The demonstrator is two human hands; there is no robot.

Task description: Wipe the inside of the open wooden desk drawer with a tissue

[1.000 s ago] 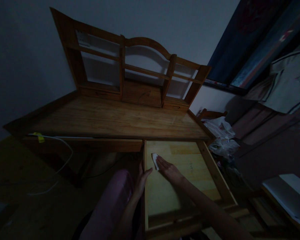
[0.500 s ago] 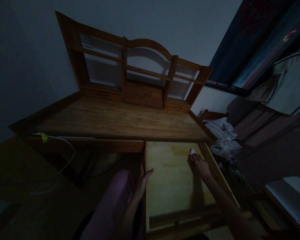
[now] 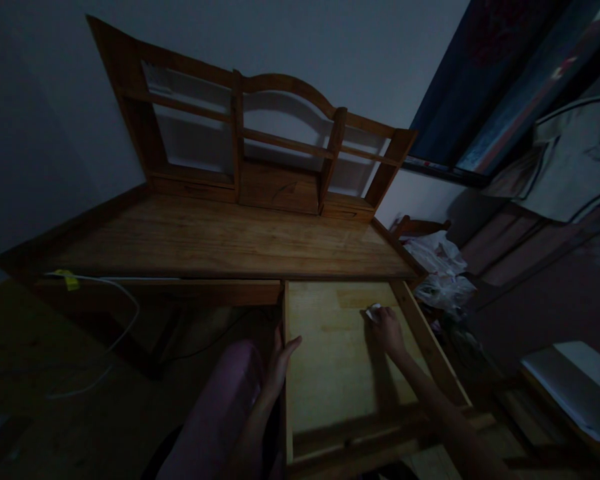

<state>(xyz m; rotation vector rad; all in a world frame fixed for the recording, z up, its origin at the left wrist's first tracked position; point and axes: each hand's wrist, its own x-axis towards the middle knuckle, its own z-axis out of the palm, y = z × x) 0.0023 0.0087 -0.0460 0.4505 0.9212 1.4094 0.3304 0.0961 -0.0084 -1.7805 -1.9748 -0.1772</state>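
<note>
In a dim room, a person seated before a wooden desk (image 3: 240,240) leans over an open drawer (image 3: 325,387), drawn out from the right side of the desk's front. The right hand (image 3: 390,331) pinches a small white wad (image 3: 373,311) in its fingers, cloth or paper I cannot tell, over the pale drawer floor, toward the far end and right of the middle; from where I stand, it is hard to see whether the wad touches the wood. The left hand (image 3: 279,365) clasps the drawer's left wall, thumb over the rim on the inner side, the other fingers outside. A knee in pink cloth (image 3: 235,377) shows just left of that hand. Behind the bare-wood top rises a shelf unit (image 3: 279,187) with an arched middle, standing against the pale wall. At the desk's left front edge, a white cable (image 3: 138,310) bearing a yellow tag (image 3: 71,280) loops down toward the floor. Beyond the right end sit crumpled plastic bags (image 3: 436,257), and a white garment with dark trim (image 3: 575,160) hangs farther right.
</note>
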